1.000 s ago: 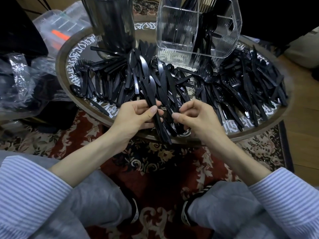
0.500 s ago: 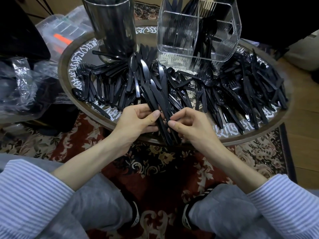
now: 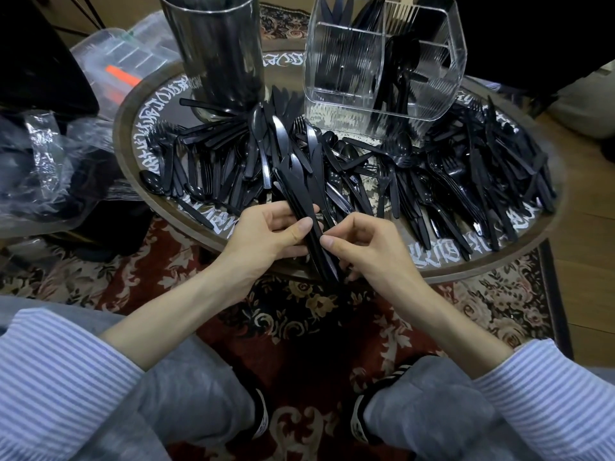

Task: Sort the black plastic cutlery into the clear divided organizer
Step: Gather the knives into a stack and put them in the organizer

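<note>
The rug point(image 3: 309, 331) fills the floor under you, red with a floral pattern, and your knees in grey trousers sit over its near part. On it stands the round table point(image 3: 133, 111), its rim dark wood and its top lettered in white. Spread over most of that top is the cutlery point(image 3: 466, 181), a loose black heap of forks, spoons and knives lying flat and crossing one another. At the table's far left stands a steel canister point(image 3: 219, 51), upright. To its right, also at the far side, is the organizer point(image 3: 349, 91), clear and ribbed, with black pieces standing upright in its compartments (forks at the back, spoons toward the right, as far as you can tell through the walls). Crumpled plastic bags point(image 3: 43, 168) lie off the table to your left.

Your left hand point(image 3: 266, 234) is curled round a bundle of knives point(image 3: 301, 197), thumb laid across the top, blades pointing away over the heap, handles reaching the near rim. Your right hand point(image 3: 369, 247) is half closed just beside it, thumb and forefinger pinching the same bundle from the right.
</note>
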